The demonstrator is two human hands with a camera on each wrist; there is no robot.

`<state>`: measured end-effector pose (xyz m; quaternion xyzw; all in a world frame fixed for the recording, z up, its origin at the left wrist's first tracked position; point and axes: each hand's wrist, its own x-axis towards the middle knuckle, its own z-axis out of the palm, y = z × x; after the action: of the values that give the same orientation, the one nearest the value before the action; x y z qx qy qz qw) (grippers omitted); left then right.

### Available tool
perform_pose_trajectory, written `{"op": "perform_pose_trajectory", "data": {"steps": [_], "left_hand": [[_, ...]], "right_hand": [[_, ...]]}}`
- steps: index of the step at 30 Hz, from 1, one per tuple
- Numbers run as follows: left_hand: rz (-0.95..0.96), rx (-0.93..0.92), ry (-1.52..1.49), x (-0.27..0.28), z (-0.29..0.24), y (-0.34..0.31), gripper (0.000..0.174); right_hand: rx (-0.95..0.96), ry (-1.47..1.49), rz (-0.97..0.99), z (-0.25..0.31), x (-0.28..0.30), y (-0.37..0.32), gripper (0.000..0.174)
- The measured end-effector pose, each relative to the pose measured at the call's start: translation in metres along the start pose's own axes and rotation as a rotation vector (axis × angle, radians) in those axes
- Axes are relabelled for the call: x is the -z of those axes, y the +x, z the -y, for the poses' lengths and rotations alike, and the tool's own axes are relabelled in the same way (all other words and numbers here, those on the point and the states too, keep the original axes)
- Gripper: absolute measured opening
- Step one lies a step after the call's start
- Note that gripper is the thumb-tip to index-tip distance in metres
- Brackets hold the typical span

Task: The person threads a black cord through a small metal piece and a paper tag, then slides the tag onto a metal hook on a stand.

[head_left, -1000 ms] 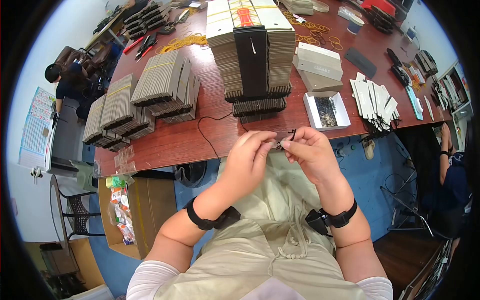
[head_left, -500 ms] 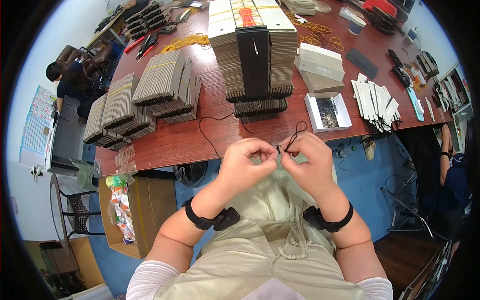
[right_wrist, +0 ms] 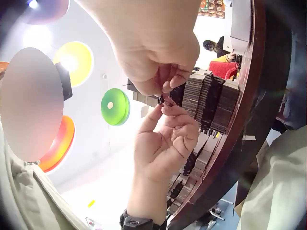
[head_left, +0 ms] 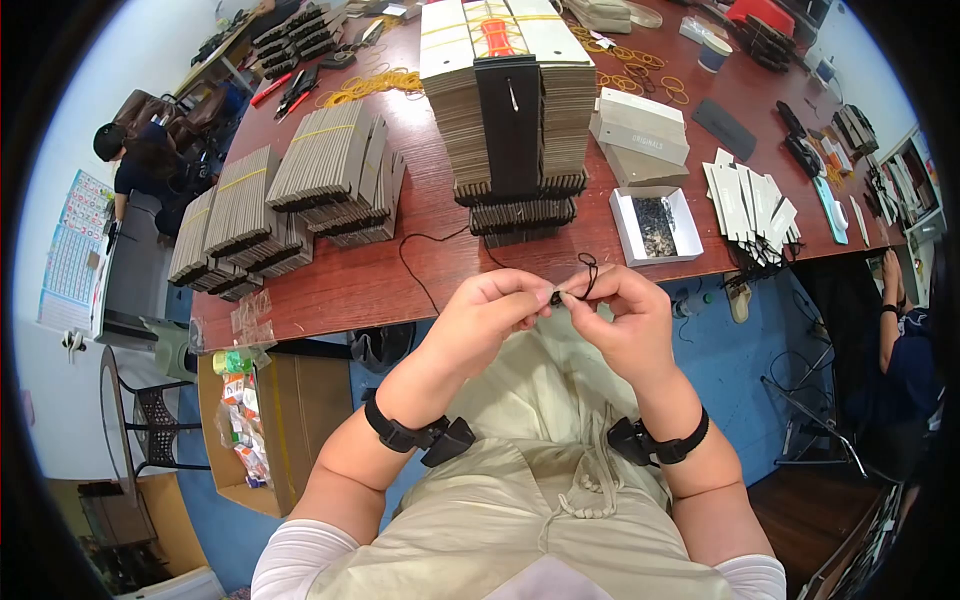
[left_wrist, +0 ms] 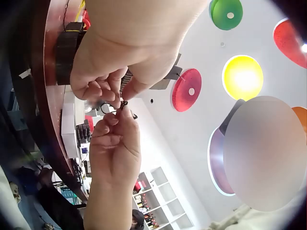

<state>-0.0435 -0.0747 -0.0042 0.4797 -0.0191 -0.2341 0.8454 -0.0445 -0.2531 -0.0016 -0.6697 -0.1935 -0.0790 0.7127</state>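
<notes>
A thin black cord [head_left: 588, 262] stands up in a small loop over my right hand [head_left: 632, 318]. That hand pinches the cord between thumb and forefinger. From the other side my left hand [head_left: 485, 315] pinches a small dark knotted part of it, the two sets of fingertips almost meeting in front of the table edge. The left wrist view shows the dark cord bit [left_wrist: 123, 103] between both thumbs. In the right wrist view a dark knot [right_wrist: 161, 100] sits at the fingertips, its detail mostly covered by the fingers.
A tall banded stack of cards [head_left: 445, 120] stands ahead on the red-brown table [head_left: 330, 290]. Banded card bundles [head_left: 315, 155] lie left. On the right are a white box [head_left: 683, 225] of small black bits, a pile of pale tags [head_left: 745, 200] and yellow rubber bands [head_left: 630, 75].
My hands parted slightly, then came together again at the fingertips. The cord loop rose above my right hand, and the left fingers shifted their pinch.
</notes>
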Motion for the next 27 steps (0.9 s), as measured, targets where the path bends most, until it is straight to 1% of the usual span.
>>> {"op": "perform_pose_trajectory", "data": {"steps": [3,8,9,11,14,17,18,21,24,27], "left_hand": [[-0.029,0.028,-0.001,-0.001,-0.001,-0.001,0.012],[-0.026,-0.01,0.06,0.001,0.003,0.001,0.011],[-0.021,-0.022,0.069,0.002,0.004,0.001,0.011],[-0.065,-0.072,0.196,0.001,0.004,0.001,0.011],[-0.119,-0.112,0.321,-0.002,-0.001,-0.002,0.011],[-0.152,-0.113,0.399,-0.006,-0.008,-0.006,0.011],[-0.161,-0.11,0.423,-0.006,-0.009,-0.006,0.01],[-0.11,-0.109,0.398,-0.006,-0.009,-0.006,0.01],[-0.116,-0.055,0.43,-0.007,-0.011,-0.006,0.009],[-0.122,-0.059,0.454,-0.006,-0.011,-0.007,0.01]], "right_hand": [[0.016,-0.056,-0.011,0.0,0.0,0.0,0.01],[0.106,-0.223,0.023,-0.001,0.004,0.001,0.009],[0.109,-0.219,0.014,-0.002,0.003,0.001,0.009],[0.117,-0.21,-0.004,-0.003,0.0,0.001,0.01],[-0.256,0.169,-0.162,0.002,-0.004,0.001,0.014],[-0.425,-0.157,-0.1,0.0,0.017,0.003,0.016],[-0.262,-0.349,-0.05,-0.004,0.023,0.0,0.012],[-0.261,0.103,0.029,0.013,0.007,0.006,0.017],[-0.654,0.282,0.177,0.027,0.01,0.011,0.025],[-0.76,0.365,0.258,0.019,0.021,0.014,0.021]]}}
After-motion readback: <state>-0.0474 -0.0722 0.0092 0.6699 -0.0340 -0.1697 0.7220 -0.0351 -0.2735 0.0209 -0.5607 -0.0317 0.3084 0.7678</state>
